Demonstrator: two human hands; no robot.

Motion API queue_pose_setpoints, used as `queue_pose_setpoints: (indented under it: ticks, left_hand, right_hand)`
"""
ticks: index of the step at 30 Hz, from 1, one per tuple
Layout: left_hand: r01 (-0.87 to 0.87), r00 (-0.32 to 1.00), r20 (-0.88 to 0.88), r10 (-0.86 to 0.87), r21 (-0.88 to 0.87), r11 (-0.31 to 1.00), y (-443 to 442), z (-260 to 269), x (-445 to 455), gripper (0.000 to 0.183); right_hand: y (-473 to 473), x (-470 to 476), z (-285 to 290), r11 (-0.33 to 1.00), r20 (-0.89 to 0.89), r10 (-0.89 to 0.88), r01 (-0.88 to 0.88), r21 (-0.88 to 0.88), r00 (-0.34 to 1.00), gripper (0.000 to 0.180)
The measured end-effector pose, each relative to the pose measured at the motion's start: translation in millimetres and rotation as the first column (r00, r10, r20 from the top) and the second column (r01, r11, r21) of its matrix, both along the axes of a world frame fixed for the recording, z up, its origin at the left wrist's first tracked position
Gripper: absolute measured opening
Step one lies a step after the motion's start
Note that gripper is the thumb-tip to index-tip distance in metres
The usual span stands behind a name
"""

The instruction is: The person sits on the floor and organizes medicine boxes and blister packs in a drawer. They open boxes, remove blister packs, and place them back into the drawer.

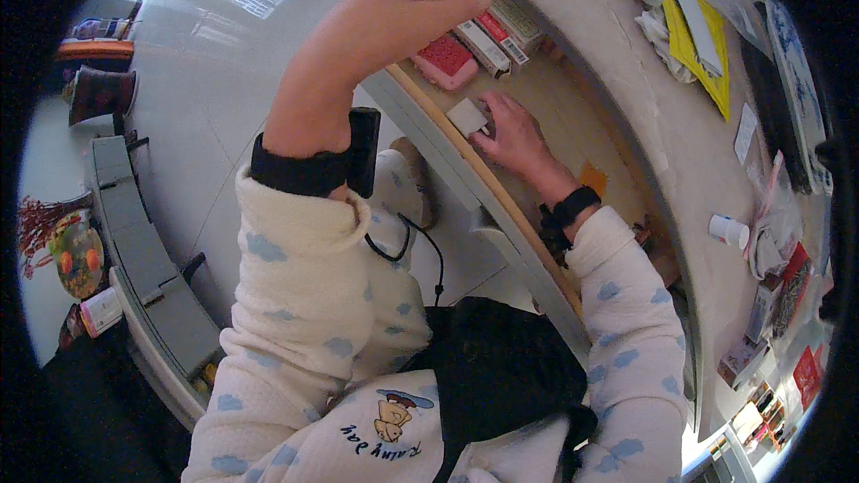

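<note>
An open drawer (pixel 517 204) with a wooden front edge lies before me. My left hand (pixel 429 3) is above its far end, fingers bent and thumb apart, with nothing visible between them. Beneath it are a pink case with a red top (pixel 446 62), a narrow white box (pixel 483 47) and a red and white box (pixel 500 30). Nearer to me, my right hand (pixel 513 131) grips a small white square object (pixel 467 117) at its right side, by the drawer's front edge. Part of that object is hidden by the fingertips.
The stone-like countertop (pixel 637 100) above the drawer bears a yellow packet (pixel 715 84), a white bottle (pixel 729 231) and plastic bags. An orange piece (pixel 594 180) lies in the drawer. A black cable (pixel 439 268) hangs near my legs. Grey furniture (pixel 144 241) stands left.
</note>
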State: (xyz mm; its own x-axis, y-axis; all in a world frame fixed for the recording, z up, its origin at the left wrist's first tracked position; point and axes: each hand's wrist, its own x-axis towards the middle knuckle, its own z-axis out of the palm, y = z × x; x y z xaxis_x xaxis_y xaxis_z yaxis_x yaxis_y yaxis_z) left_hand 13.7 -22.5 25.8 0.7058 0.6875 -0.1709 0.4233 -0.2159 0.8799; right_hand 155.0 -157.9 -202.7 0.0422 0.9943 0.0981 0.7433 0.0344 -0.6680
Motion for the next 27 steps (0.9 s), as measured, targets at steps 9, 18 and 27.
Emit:
queue_pose_setpoints:
  ticks: [9, 18, 27]
  left_hand:
    - [0.011, 0.997, 0.080, -0.024, 0.154, 0.988, 5, -19, -5, 0.042]
    - [0.002, 0.994, 0.103, -0.029, 0.260, 0.966, 7, -32, -7, 0.043]
    - [0.008, 0.999, 0.040, -0.022, 0.308, 0.951, 2, -31, -2, 0.041]
  right_hand:
    - [17, -14, -9, 0.991, -0.247, -0.130, 0.117, -0.067, 0.960, 0.035]
    - [22, -13, -16, 0.937, -0.308, -0.263, 0.166, -0.306, 0.915, 0.036]
    - [32, -18, -4, 0.900, -0.251, -0.318, 0.208, -0.384, 0.914, 0.043]
